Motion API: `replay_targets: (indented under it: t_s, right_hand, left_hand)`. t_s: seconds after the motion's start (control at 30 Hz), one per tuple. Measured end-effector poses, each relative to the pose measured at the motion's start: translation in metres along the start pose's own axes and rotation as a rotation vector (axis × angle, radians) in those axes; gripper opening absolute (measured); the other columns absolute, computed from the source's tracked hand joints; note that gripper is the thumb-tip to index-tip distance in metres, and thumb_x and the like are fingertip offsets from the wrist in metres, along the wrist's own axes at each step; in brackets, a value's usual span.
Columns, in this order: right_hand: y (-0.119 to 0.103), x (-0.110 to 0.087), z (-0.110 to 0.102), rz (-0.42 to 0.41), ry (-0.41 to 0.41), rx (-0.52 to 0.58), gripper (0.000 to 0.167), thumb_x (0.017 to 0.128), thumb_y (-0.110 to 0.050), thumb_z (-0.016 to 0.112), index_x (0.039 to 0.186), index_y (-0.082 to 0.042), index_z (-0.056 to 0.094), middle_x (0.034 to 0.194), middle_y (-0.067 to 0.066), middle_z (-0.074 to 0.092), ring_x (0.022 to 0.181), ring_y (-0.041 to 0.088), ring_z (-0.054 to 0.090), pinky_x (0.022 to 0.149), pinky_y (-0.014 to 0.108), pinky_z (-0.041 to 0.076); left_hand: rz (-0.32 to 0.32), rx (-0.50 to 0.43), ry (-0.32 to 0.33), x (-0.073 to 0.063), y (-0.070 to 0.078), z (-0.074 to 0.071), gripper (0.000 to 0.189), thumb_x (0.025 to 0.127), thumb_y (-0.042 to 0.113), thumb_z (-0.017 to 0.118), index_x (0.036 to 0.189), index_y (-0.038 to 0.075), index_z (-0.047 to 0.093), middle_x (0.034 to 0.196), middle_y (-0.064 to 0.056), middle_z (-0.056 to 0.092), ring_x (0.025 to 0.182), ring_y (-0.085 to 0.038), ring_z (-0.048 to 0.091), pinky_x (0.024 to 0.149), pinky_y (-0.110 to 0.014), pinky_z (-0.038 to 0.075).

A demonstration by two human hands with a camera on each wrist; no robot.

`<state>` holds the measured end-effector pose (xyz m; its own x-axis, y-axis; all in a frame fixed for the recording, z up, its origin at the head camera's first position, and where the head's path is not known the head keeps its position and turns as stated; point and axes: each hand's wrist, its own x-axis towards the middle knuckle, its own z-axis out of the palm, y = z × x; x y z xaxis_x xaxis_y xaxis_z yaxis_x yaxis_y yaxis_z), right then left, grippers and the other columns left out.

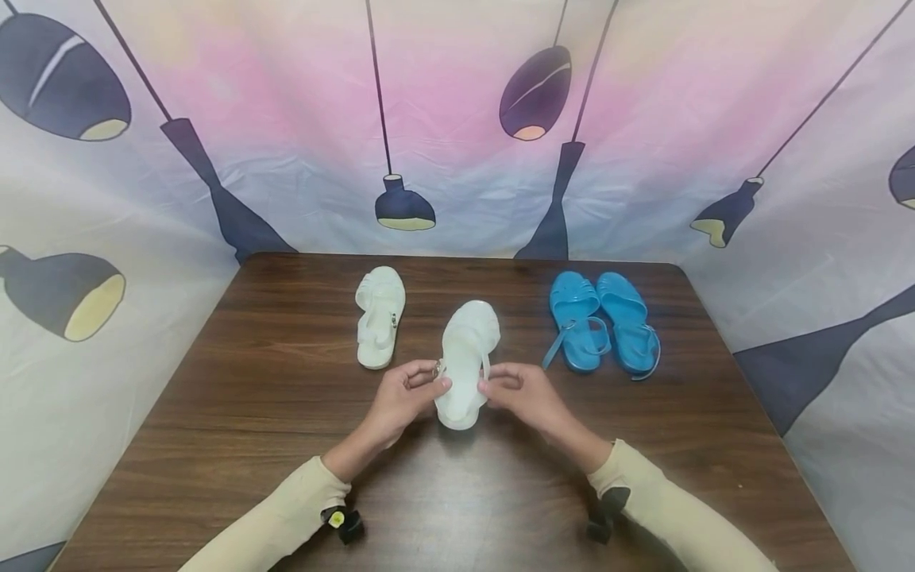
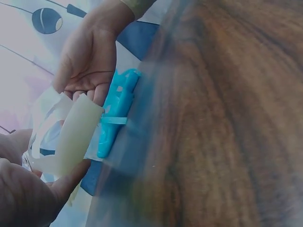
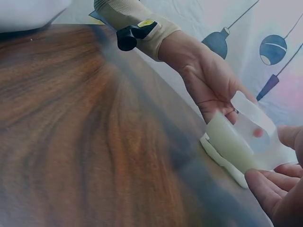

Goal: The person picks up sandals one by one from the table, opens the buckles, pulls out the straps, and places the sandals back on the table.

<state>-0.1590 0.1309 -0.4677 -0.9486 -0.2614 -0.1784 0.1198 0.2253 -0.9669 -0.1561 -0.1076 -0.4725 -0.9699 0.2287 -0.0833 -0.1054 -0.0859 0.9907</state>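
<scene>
Pale sleeves [image 1: 272, 512] framing a white strappy sandal [image 1: 465, 342] between two hands

The left hand [image 1: 400, 399] and right hand [image 1: 527, 399] are pinching the white strappy sandal by its sides, near its thin strap [image 1: 486, 365], apparently holding it above the middle of the wooden table [image 1: 257, 413], toe pointing away. The grip is sitting well behind the toe, so a loosening thumb could be letting the front dip or the smooth-looking body twist. Outward pulling could be straining the thin strap.

The head view is showing the other white sandal [image 1: 372, 343] lying at left and two blue sandals [image 1: 577, 338] lying side by side at right. The left wrist view is revealing the right hand's palm and curled fingers, which the head view is hiding; the right wrist view is similarly exposing the left palm.
</scene>
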Motion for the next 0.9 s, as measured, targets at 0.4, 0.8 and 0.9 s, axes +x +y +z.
replay_targets:
  t_s: [0.4, 0.8, 0.9]
  right_hand:
    - [-0.017, 0.011, -0.002, -0.076, -0.003, 0.011, 0.048, 0.091, -0.035, 0.079, 0.125, -0.002, 0.069, 0.117, 0.015, 0.074, 0.095, 0.032, 0.075, 0.088, 0.040, 0.060]
    - [-0.031, 0.025, 0.001, -0.186, -0.044, 0.038, 0.048, 0.092, -0.034, 0.078, 0.129, -0.007, 0.067, 0.124, 0.012, 0.071, 0.107, 0.035, 0.072, 0.088, 0.048, 0.059]
    - [-0.034, 0.030, 0.001, -0.224, -0.051, 0.016, 0.043, 0.093, -0.031, 0.078, 0.128, -0.007, 0.068, 0.123, 0.013, 0.071, 0.107, 0.029, 0.072, 0.088, 0.047, 0.060]
  left_hand:
    - [0.009, -0.011, 0.059, 0.007, 0.017, -0.007, 0.044, 0.094, -0.003, 0.068, 0.134, -0.015, 0.055, 0.128, -0.032, 0.063, 0.097, -0.011, 0.071, 0.081, -0.030, 0.061]
    - [0.053, -0.026, 0.088, 0.012, 0.039, -0.023, 0.045, 0.095, -0.001, 0.068, 0.137, -0.012, 0.055, 0.134, -0.030, 0.061, 0.100, -0.011, 0.072, 0.084, -0.035, 0.060]
    - [0.056, -0.014, 0.113, 0.014, 0.046, -0.030, 0.047, 0.095, -0.001, 0.069, 0.138, -0.012, 0.053, 0.132, -0.029, 0.061, 0.098, -0.010, 0.071, 0.083, -0.034, 0.061]
